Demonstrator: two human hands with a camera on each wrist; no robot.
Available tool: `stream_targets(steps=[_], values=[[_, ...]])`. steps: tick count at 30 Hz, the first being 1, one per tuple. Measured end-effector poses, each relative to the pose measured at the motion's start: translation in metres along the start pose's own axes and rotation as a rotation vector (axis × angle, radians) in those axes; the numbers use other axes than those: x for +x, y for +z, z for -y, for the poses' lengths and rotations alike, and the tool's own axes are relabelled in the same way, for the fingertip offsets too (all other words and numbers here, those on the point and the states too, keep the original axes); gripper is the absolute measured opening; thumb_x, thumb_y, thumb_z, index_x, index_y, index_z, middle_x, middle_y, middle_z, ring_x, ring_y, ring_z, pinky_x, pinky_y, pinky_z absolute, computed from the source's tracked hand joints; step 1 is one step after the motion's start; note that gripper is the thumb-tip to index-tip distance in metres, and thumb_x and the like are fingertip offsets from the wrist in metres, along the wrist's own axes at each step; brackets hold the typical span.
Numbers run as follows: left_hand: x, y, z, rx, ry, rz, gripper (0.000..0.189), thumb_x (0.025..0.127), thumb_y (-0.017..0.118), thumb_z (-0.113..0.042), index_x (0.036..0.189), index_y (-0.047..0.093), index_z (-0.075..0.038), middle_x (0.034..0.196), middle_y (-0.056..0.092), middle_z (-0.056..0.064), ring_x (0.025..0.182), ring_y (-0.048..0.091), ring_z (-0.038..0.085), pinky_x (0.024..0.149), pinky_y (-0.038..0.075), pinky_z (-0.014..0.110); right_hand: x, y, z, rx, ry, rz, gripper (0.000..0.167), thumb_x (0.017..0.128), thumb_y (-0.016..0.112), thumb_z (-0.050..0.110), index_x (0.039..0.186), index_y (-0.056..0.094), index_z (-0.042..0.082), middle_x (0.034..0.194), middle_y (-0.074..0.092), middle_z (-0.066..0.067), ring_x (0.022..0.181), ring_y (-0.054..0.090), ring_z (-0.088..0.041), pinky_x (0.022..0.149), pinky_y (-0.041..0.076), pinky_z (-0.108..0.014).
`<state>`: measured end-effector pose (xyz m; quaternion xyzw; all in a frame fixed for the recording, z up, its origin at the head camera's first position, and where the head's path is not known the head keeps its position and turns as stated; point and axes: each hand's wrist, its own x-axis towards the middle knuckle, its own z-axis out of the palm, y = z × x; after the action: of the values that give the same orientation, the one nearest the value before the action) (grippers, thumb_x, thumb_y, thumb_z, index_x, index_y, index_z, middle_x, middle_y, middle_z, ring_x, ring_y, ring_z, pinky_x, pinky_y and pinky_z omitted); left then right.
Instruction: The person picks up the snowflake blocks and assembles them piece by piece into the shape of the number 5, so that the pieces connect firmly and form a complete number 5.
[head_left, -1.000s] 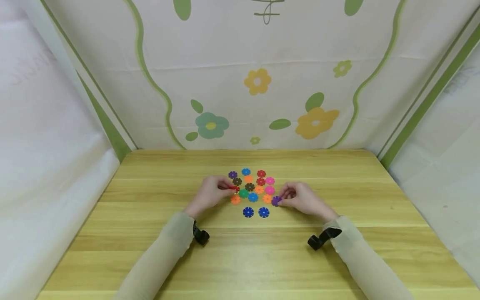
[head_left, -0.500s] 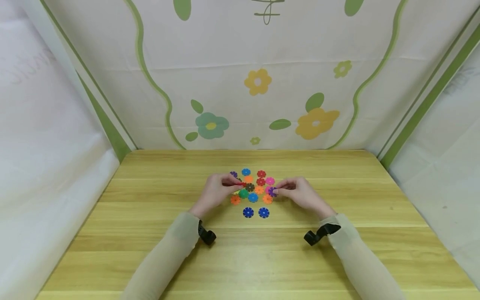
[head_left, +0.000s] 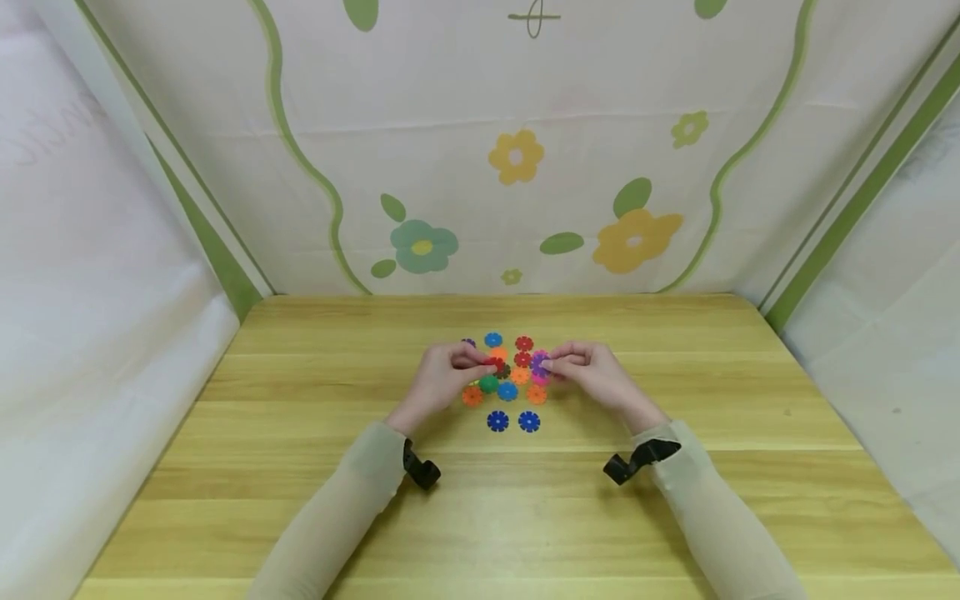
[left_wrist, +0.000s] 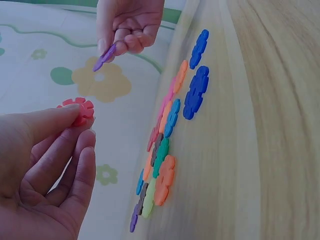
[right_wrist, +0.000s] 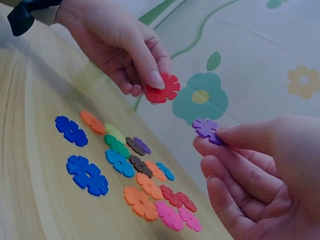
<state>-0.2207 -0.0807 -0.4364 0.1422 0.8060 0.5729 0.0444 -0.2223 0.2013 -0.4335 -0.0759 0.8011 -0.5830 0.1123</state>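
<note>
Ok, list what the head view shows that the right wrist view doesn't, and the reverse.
Only the head view: the right sleeve, the black wrist camera at its cuff, and the large yellow flower on the backdrop.

Only the right wrist view: a brown notched disc beside the lying purple disc.

Both: the left hand pinching a red notched disc, and the right hand pinching another purple one.

Pale wood-grain table [head_left: 510, 525]; white flower-print cloth [head_left: 420, 108] behind.
</note>
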Motion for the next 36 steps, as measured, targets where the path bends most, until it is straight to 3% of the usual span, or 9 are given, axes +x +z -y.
stream_targets(steps=[5,11,18,27,32,36], values=[[0.002,0.003,-0.001,-0.015,0.007,-0.001,0.009,0.091,0.080,-0.018,0.097,0.077,-0.011,0.090,0.075,-0.001,0.090,0.071,0.034,0.074,0.059,0.049,0.001,0.003,0.002,0.092,0.006,0.016,0.027,0.100,0.070,0.021,0.114,0.065,-0.002,0.104,0.073,-0.021,0.102,0.067,-0.043,0.096,0.052,-0.052],[0.002,0.005,-0.006,-0.029,0.006,0.004,0.008,0.091,0.080,-0.018,0.094,0.076,-0.013,0.091,0.075,-0.001,0.091,0.071,0.034,0.073,0.059,0.041,0.003,0.006,0.004,0.153,-0.017,0.049,0.027,0.101,0.067,0.016,0.114,0.060,-0.005,0.106,0.070,-0.030,0.102,0.067,-0.047,0.095,0.053,-0.053],[0.003,0.008,-0.005,-0.046,0.005,0.012,0.009,0.090,0.081,-0.015,0.092,0.074,-0.010,0.092,0.075,0.001,0.092,0.071,0.035,0.075,0.060,0.033,0.003,0.013,0.002,0.193,-0.019,0.067,0.032,0.101,0.067,0.015,0.126,0.062,-0.005,0.105,0.073,-0.023,0.103,0.067,-0.045,0.092,0.055,-0.050],[0.002,0.012,-0.005,-0.078,0.032,0.038,0.007,0.091,0.078,-0.009,0.095,0.074,-0.005,0.097,0.075,0.005,0.093,0.071,0.035,0.081,0.059,0.049,0.006,0.023,0.001,0.269,-0.017,-0.015,0.025,0.104,0.063,0.018,0.114,0.062,-0.005,0.102,0.073,-0.018,0.099,0.068,-0.042,0.088,0.058,-0.045],[0.003,0.012,-0.005,-0.079,0.062,0.034,0.010,0.091,0.078,-0.006,0.100,0.076,-0.002,0.100,0.074,0.007,0.091,0.069,0.033,0.081,0.059,0.046,0.006,0.026,0.002,0.274,-0.011,-0.069,0.022,0.102,0.066,0.016,0.109,0.065,-0.005,0.101,0.069,-0.014,0.101,0.064,-0.046,0.091,0.055,-0.049],[0.003,0.012,-0.005,-0.074,0.067,0.020,0.007,0.091,0.080,-0.010,0.097,0.078,-0.007,0.097,0.074,0.003,0.087,0.069,0.028,0.078,0.060,0.041,0.006,0.027,0.003,0.301,0.009,-0.092,0.022,0.100,0.068,0.015,0.109,0.065,-0.005,0.098,0.069,-0.013,0.101,0.064,-0.046,0.094,0.053,-0.052]])
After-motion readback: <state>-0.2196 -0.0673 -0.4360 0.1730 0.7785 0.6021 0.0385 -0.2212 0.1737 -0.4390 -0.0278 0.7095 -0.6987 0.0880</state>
